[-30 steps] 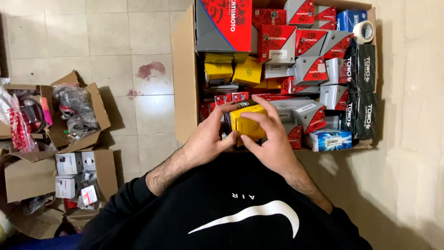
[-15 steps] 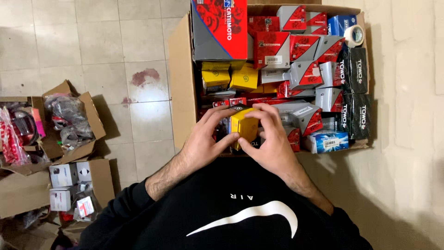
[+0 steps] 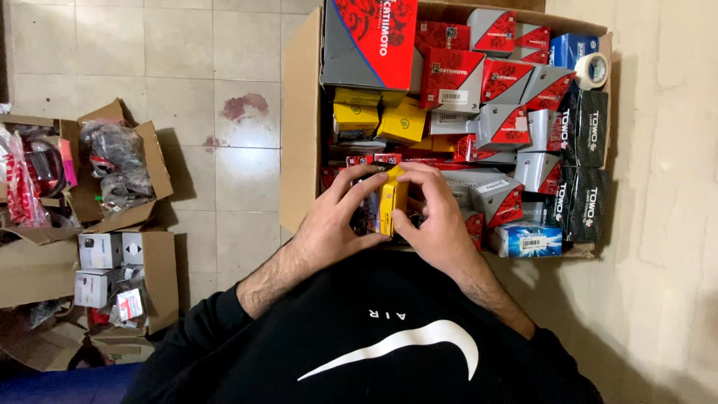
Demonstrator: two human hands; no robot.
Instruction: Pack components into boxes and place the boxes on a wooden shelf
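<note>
Both my hands close around a small yellow box point(image 3: 390, 200) held on edge at the near side of a large cardboard carton point(image 3: 301, 127). My left hand point(image 3: 336, 217) grips its left face, fingers curled over the top. My right hand point(image 3: 434, 217) grips the right face, thumb near the box's lower edge. The carton is packed with several red-and-grey boxes point(image 3: 508, 123), yellow boxes point(image 3: 356, 118), black boxes point(image 3: 585, 135) and a blue-and-white box point(image 3: 528, 239).
A roll of tape point(image 3: 592, 70) sits at the carton's far right corner. On the tiled floor to the left stand open cardboard boxes point(image 3: 123, 168) with bagged parts and small white boxes point(image 3: 101, 251). A plastered wall point(image 3: 666, 187) runs along the right.
The yellow box has been turned from lying flat to standing on its narrow edge between my hands. The view has shifted slightly down toward the carton.
</note>
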